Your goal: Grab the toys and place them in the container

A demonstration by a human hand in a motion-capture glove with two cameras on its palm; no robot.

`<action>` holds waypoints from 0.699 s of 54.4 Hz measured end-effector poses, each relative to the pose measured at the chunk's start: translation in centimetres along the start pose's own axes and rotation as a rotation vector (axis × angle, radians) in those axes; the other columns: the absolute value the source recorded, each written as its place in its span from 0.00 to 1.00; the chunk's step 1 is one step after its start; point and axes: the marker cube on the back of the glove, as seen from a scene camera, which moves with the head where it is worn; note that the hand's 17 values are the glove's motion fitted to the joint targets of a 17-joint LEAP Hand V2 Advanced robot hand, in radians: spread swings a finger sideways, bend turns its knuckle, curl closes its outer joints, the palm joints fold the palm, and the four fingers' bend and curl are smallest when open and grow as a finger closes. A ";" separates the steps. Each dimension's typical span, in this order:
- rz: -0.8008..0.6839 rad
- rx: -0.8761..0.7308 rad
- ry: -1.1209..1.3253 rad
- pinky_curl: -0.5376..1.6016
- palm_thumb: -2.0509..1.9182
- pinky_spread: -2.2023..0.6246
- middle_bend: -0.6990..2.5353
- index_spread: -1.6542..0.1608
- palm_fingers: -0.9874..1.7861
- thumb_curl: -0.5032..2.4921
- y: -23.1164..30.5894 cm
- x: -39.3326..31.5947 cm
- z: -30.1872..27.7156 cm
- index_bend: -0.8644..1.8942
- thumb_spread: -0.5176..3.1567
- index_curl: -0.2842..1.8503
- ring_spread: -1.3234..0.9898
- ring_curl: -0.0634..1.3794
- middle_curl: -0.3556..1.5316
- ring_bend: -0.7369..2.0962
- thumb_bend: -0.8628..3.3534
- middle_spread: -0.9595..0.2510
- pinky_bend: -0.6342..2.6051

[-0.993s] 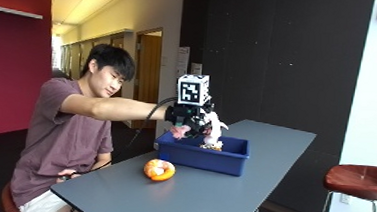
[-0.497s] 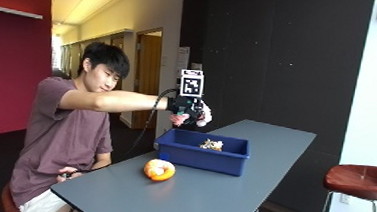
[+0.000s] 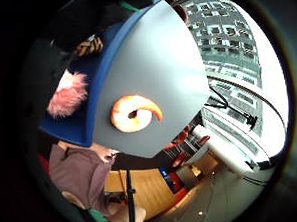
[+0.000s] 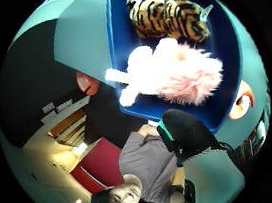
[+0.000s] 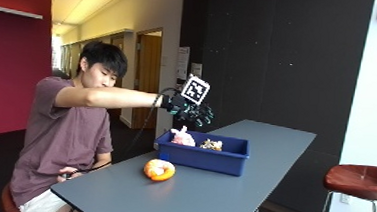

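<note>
My gloved right hand (image 5: pixel 191 112) hovers above the blue container (image 5: pixel 232 161), fingers relaxed and holding nothing. A pink and white plush (image 5: pixel 182 137) lies in the container's left end, with a striped tiger toy (image 5: pixel 211 144) beside it. An orange ring-shaped toy (image 5: pixel 159 169) sits on the grey table (image 5: pixel 235 199) in front of the container. Looking down from the palm, the thumb side view has the plush (image 4: pixel 173 74) and tiger (image 4: pixel 168 19) inside the blue walls (image 4: pixel 119 48). The little finger side view has the orange toy (image 3: pixel 135 113) on the table outside the container (image 3: pixel 95 94).
The container stands near the table's left edge, by the seated person. Grey tabletop stretches to its right and toward the near corner. Two brown stools (image 5: pixel 363 181) stand right of the table. The bare left hand (image 5: pixel 70 173) rests in the lap.
The pink and white plush that my hand held over the container now lies inside it. My hand has let go and stays above the container.
</note>
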 end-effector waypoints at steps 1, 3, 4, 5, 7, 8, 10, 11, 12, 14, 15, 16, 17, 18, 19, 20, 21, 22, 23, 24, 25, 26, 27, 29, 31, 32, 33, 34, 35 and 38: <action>-0.020 0.008 -0.007 0.44 0.59 0.78 0.24 0.85 0.16 0.41 0.5 0.4 -0.3 0.31 0.43 0.26 0.56 0.30 0.41 0.42 0.20 0.83 0.54; 0.025 0.022 0.002 0.43 0.58 0.78 0.24 0.85 0.16 0.40 1.1 1.5 -0.6 0.31 0.44 0.26 0.56 0.29 0.40 0.41 0.20 0.84 0.52; 0.067 0.026 0.020 0.43 0.58 0.78 0.24 0.85 0.17 0.39 1.2 2.2 -0.6 0.31 0.45 0.25 0.57 0.29 0.39 0.41 0.20 0.85 0.52; 0.083 0.027 0.040 0.43 0.58 0.78 0.24 0.85 0.17 0.39 1.5 2.9 -0.6 0.31 0.45 0.25 0.57 0.29 0.39 0.41 0.20 0.85 0.51; 0.011 0.031 0.052 0.42 0.58 0.79 0.24 0.85 0.17 0.38 2.6 4.2 -0.7 0.31 0.45 0.24 0.57 0.28 0.38 0.40 0.20 0.85 0.50; -0.035 0.035 0.041 0.42 0.58 0.79 0.24 0.85 0.17 0.37 3.4 4.8 -0.9 0.31 0.46 0.23 0.58 0.28 0.37 0.40 0.20 0.86 0.50; -0.062 0.045 0.025 0.42 0.58 0.79 0.24 0.85 0.18 0.37 4.5 5.7 -1.1 0.31 0.46 0.23 0.58 0.28 0.37 0.39 0.20 0.86 0.49; -0.052 0.049 0.026 0.41 0.58 0.79 0.24 0.85 0.18 0.36 5.0 6.2 -1.1 0.31 0.46 0.22 0.58 0.28 0.36 0.39 0.20 0.86 0.49; -0.041 0.052 0.030 0.41 0.58 0.79 0.24 0.85 0.18 0.36 5.3 6.7 -1.0 0.31 0.46 0.22 0.58 0.28 0.36 0.38 0.20 0.86 0.48; -0.023 0.055 0.034 0.41 0.58 0.79 0.24 0.84 0.18 0.36 6.0 7.6 -0.9 0.31 0.47 0.21 0.58 0.28 0.35 0.38 0.20 0.86 0.48; -0.010 0.057 0.036 0.41 0.58 0.79 0.24 0.85 0.18 0.35 6.3 7.9 -0.8 0.31 0.47 0.21 0.58 0.28 0.35 0.38 0.20 0.86 0.47; 0.006 0.058 0.038 0.41 0.57 0.79 0.24 0.85 0.18 0.35 6.5 8.2 -0.6 0.31 0.47 0.21 0.59 0.27 0.34 0.38 0.20 0.86 0.47; 0.016 0.059 0.036 0.41 0.57 0.79 0.24 0.84 0.19 0.35 6.8 8.4 -0.4 0.31 0.47 0.21 0.59 0.27 0.34 0.37 0.20 0.86 0.47; 0.005 0.059 0.033 0.40 0.58 0.79 0.24 0.84 0.19 0.35 7.0 8.7 -0.2 0.31 0.47 0.20 0.59 0.28 0.34 0.37 0.20 0.86 0.47; -0.029 0.058 0.030 0.40 0.57 0.79 0.24 0.84 0.19 0.34 7.4 9.0 0.0 0.31 0.47 0.20 0.59 0.27 0.34 0.37 0.20 0.86 0.46; -0.075 0.056 0.028 0.40 0.57 0.79 0.24 0.84 0.19 0.34 7.7 9.4 0.3 0.31 0.47 0.20 0.59 0.27 0.33 0.37 0.20 0.86 0.46; -0.112 0.053 0.022 0.40 0.58 0.79 0.24 0.84 0.19 0.34 8.0 9.7 0.6 0.31 0.47 0.20 0.59 0.27 0.33 0.37 0.20 0.86 0.46; -0.128 0.051 0.013 0.40 0.58 0.79 0.24 0.84 0.19 0.34 8.2 9.9 0.9 0.31 0.48 0.20 0.59 0.27 0.33 0.37 0.20 0.86 0.46; -0.128 0.049 0.008 0.40 0.58 0.79 0.24 0.84 0.20 0.34 8.3 10.1 1.2 0.31 0.48 0.19 0.59 0.27 0.33 0.37 0.20 0.86 0.46; -0.122 0.048 0.021 0.40 0.58 0.79 0.24 0.84 0.20 0.33 8.2 10.4 1.7 0.31 0.48 0.19 0.59 0.27 0.32 0.36 0.20 0.86 0.45; -0.117 0.048 0.055 0.40 0.58 0.79 0.24 0.84 0.20 0.33 8.2 10.8 2.3 0.31 0.48 0.19 0.59 0.27 0.32 0.36 0.20 0.86 0.45; -0.107 0.047 0.098 0.40 0.58 0.79 0.24 0.84 0.20 0.33 8.1 11.4 3.0 0.31 0.48 0.19 0.59 0.28 0.32 0.36 0.20 0.86 0.45; -0.087 0.045 0.130 0.40 0.58 0.79 0.24 0.84 0.20 0.33 7.9 11.7 3.6 0.31 0.48 0.19 0.59 0.27 0.32 0.36 0.20 0.86 0.45; -0.016 0.036 0.106 0.40 0.58 0.79 0.24 0.84 0.20 0.32 7.4 11.5 4.8 0.31 0.48 0.18 0.59 0.28 0.31 0.36 0.20 0.85 0.45; 0.056 0.015 0.028 0.40 0.58 0.79 0.24 0.84 0.20 0.32 6.7 10.9 6.1 0.31 0.48 0.18 0.59 0.28 0.31 0.36 0.20 0.85 0.45; 0.085 -0.001 0.008 0.40 0.58 0.79 0.24 0.84 0.20 0.32 6.4 10.8 6.8 0.31 0.48 0.18 0.59 0.28 0.31 0.36 0.20 0.85 0.44; 0.102 -0.017 0.008 0.40 0.58 0.79 0.25 0.84 0.20 0.32 6.0 10.9 7.6 0.31 0.48 0.18 0.59 0.28 0.31 0.36 0.20 0.85 0.44; 0.104 -0.034 0.028 0.40 0.58 0.79 0.25 0.84 0.21 0.32 5.8 11.3 8.4 0.31 0.48 0.18 0.59 0.28 0.31 0.36 0.20 0.84 0.44; 0.089 -0.049 0.065 0.40 0.58 0.79 0.25 0.84 0.21 0.32 5.5 11.7 9.4 0.31 0.48 0.18 0.59 0.28 0.31 0.36 0.20 0.84 0.44; 0.014 -0.083 0.134 0.40 0.57 0.79 0.25 0.84 0.22 0.31 4.7 12.4 12.5 0.31 0.48 0.17 0.59 0.28 0.31 0.36 0.20 0.83 0.44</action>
